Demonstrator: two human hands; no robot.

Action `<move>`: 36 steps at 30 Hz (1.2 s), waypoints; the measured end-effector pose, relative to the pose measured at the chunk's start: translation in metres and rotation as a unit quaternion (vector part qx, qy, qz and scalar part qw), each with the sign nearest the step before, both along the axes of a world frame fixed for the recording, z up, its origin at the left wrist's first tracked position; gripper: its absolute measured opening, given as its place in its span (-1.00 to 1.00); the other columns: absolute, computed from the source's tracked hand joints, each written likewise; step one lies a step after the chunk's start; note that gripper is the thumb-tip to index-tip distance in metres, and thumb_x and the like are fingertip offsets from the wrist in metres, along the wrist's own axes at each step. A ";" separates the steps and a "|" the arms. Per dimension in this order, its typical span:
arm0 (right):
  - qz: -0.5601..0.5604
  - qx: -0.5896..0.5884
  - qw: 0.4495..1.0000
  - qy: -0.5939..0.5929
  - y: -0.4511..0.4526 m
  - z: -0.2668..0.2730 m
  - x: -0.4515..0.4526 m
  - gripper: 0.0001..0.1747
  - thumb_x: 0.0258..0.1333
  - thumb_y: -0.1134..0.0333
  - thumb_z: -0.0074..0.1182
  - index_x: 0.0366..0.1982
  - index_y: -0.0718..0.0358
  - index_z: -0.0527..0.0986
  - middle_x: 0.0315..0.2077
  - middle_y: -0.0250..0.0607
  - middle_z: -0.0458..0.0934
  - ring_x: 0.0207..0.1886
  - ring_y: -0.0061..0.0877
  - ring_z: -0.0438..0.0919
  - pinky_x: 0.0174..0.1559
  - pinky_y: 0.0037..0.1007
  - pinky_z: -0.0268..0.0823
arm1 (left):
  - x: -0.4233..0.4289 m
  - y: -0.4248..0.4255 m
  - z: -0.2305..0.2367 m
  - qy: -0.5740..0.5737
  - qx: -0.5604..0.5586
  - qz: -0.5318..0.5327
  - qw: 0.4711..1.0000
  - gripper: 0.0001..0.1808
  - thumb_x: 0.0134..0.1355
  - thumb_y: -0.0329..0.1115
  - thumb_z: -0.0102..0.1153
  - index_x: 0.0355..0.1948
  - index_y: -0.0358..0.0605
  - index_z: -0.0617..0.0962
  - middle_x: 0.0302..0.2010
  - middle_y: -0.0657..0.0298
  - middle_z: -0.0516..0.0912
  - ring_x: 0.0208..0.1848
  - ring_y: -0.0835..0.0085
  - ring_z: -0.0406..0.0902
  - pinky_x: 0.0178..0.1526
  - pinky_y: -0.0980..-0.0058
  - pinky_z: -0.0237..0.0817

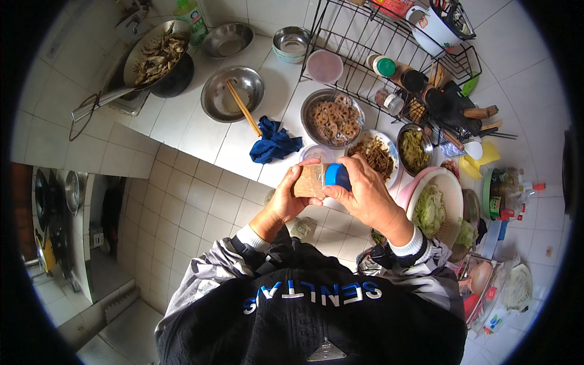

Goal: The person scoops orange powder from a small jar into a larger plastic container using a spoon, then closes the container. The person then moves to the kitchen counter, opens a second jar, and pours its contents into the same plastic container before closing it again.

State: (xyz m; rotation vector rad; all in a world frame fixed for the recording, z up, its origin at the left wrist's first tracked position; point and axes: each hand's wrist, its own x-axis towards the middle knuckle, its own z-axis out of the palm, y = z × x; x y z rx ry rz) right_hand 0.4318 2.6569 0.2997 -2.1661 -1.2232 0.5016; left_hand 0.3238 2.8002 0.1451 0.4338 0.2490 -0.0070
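Between my two hands lies a clear jar of brown ground spice (309, 181), tipped on its side in the air in front of the counter's edge. My left hand (287, 194) wraps around the jar's body. The fingers of my right hand (369, 194) grip its blue screw lid (337, 177), which sits on the jar. Just beyond the hands, a round plastic tub (316, 154) is partly hidden. A plate of brown shredded food (378, 153) and a metal bowl of lotus root slices (335, 121) stand close by.
A blue cloth (273, 141) lies by a steel bowl (233, 93) with chopsticks (244, 108) across it. A wire rack (346, 34) holds spice jars behind. At right are a bowl of greenish food (414, 148) and a colander (451, 200) with cabbage. A strainer of fried fish (159, 54) rests far left.
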 end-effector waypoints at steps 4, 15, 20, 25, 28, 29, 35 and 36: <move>0.128 0.091 0.984 -0.084 0.000 0.001 0.002 -0.31 -0.11 0.54 0.34 0.14 0.19 0.42 0.09 0.00 0.39 0.16 -0.03 0.44 0.13 -0.12 0.37 | -0.003 0.007 -0.002 -0.018 -0.067 -0.048 0.996 -0.29 0.39 0.24 -0.09 0.31 -0.11 0.35 -0.05 0.04 0.63 -0.24 0.22 0.68 -0.34 0.32 0.63; -0.018 -0.005 0.999 -0.027 -0.004 -0.002 -0.011 -0.35 -0.17 0.53 0.39 0.06 0.27 0.44 0.11 0.05 0.37 0.12 -0.02 0.46 0.13 -0.11 0.36 | -0.006 -0.003 0.008 0.008 0.038 0.004 0.999 -0.27 0.35 0.29 -0.07 0.31 -0.04 0.36 -0.05 0.10 0.63 -0.21 0.23 0.67 -0.27 0.30 0.62; 0.112 0.156 0.973 -0.127 -0.019 0.009 0.002 -0.44 -0.20 0.68 0.28 -0.04 0.22 0.52 0.10 0.00 0.38 0.16 -0.11 0.44 0.16 -0.20 0.34 | -0.011 0.005 -0.006 -0.011 -0.140 -0.072 0.988 -0.15 0.31 0.37 -0.08 0.31 -0.15 0.34 -0.07 -0.02 0.62 -0.33 0.20 0.63 -0.35 0.36 0.61; -0.022 0.301 0.946 0.114 -0.040 0.004 -0.002 -0.37 -0.11 0.73 0.21 0.09 0.25 0.46 0.25 -0.07 0.26 0.22 -0.29 0.42 0.20 -0.30 0.37 | -0.014 0.000 -0.010 -0.132 -0.305 -0.100 0.938 0.02 0.25 0.44 -0.08 0.43 -0.21 0.16 -0.09 -0.07 0.56 -0.38 0.16 0.58 -0.42 0.41 0.60; -0.030 0.304 0.934 0.184 -0.051 -0.013 -0.005 -0.37 -0.03 0.70 0.21 0.15 0.30 0.42 0.25 -0.09 0.24 0.27 -0.36 0.36 0.23 -0.32 0.34 | -0.013 -0.003 -0.006 -0.177 -0.317 -0.116 0.925 0.07 0.24 0.44 -0.05 0.47 -0.20 0.08 -0.07 -0.07 0.53 -0.34 0.12 0.59 -0.47 0.42 0.59; -0.036 0.302 0.931 0.201 -0.055 -0.020 -0.006 -0.37 -0.03 0.70 0.21 0.16 0.31 0.41 0.24 -0.09 0.24 0.28 -0.36 0.35 0.23 -0.32 0.33 | -0.012 -0.004 -0.003 -0.180 -0.315 -0.117 0.925 0.08 0.22 0.45 -0.04 0.47 -0.20 0.08 -0.08 -0.08 0.53 -0.34 0.12 0.61 -0.49 0.43 0.59; -0.107 0.290 0.891 0.331 -0.075 -0.047 -0.020 -0.26 -0.08 0.65 0.27 0.22 0.36 0.33 0.23 -0.06 0.27 0.29 -0.33 0.34 0.26 -0.31 0.28 | -0.004 -0.010 0.044 -0.187 -0.285 -0.158 0.927 0.16 0.11 0.49 0.07 0.43 -0.25 0.15 -0.12 -0.06 0.53 -0.28 0.16 0.64 -0.42 0.40 0.57; -0.128 0.294 0.872 0.370 -0.079 -0.049 -0.023 -0.25 -0.09 0.64 0.28 0.22 0.36 0.33 0.22 -0.06 0.28 0.28 -0.32 0.35 0.27 -0.30 0.28 | -0.007 -0.011 0.059 -0.150 -0.218 -0.155 0.952 0.17 0.09 0.50 0.09 0.42 -0.27 0.17 -0.13 -0.05 0.53 -0.25 0.18 0.63 -0.38 0.39 0.56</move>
